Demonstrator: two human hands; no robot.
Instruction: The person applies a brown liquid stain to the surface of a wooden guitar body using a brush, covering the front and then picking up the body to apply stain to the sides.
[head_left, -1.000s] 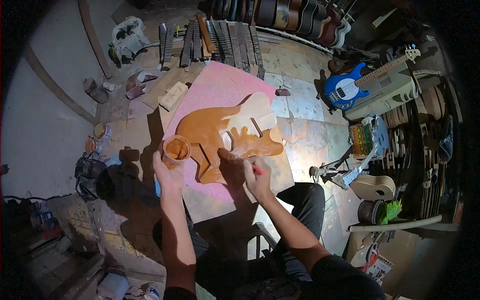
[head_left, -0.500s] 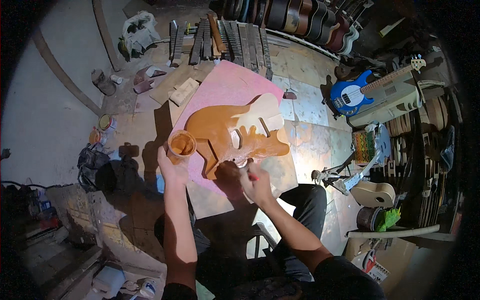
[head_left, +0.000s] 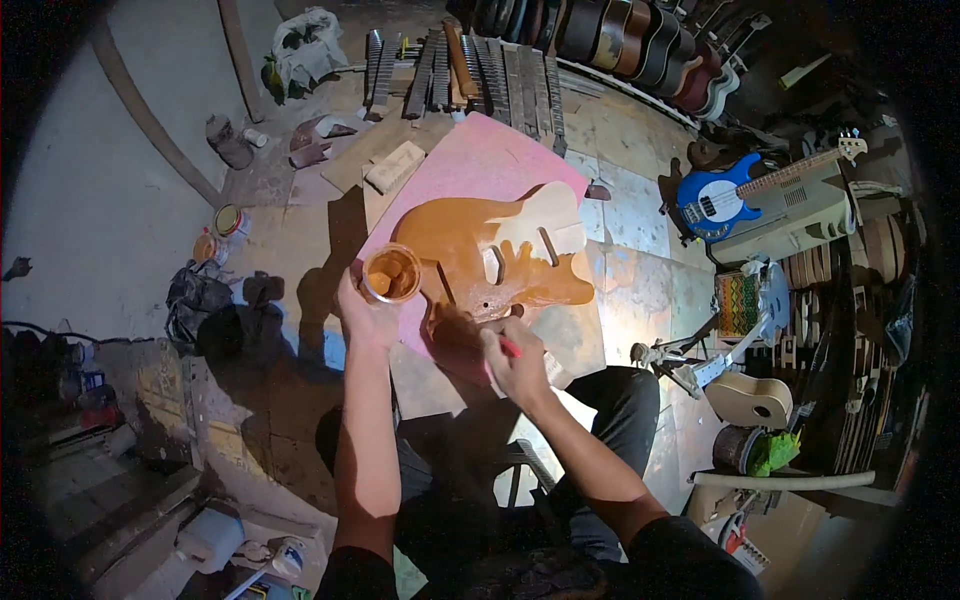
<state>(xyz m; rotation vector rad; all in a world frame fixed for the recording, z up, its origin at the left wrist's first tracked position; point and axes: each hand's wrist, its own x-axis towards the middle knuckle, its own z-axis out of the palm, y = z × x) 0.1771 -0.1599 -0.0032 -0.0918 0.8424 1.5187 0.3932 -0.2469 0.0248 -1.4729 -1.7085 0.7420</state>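
Note:
An electric guitar body [head_left: 450,222] lies flat in front of me, mostly coated orange-brown, with a pale bare patch at its upper right. My left hand [head_left: 368,322] is closed around a clear cup [head_left: 392,298] of orange-brown liquid, held beside the body's left edge. At the body's near edge, my right hand [head_left: 518,362] grips a brush with a red handle [head_left: 511,347]. Its bristle end is hard to make out in the shadow there. Under the body is a pink sheet [head_left: 480,150] on a pale board [head_left: 430,385].
Several files [head_left: 420,85] lie beyond the sheet, near a pale block [head_left: 396,167]. Paint cans [head_left: 232,222] and a dark bag [head_left: 195,295] are at left. On the right are a blue bass guitar [head_left: 722,197] and an unfinished acoustic body [head_left: 748,402]. Guitars hang at the back [head_left: 620,40].
The whole view has shifted, so most things sit a little farther right. The right hand stays at the body's near edge with the brush; the left still holds the cup.

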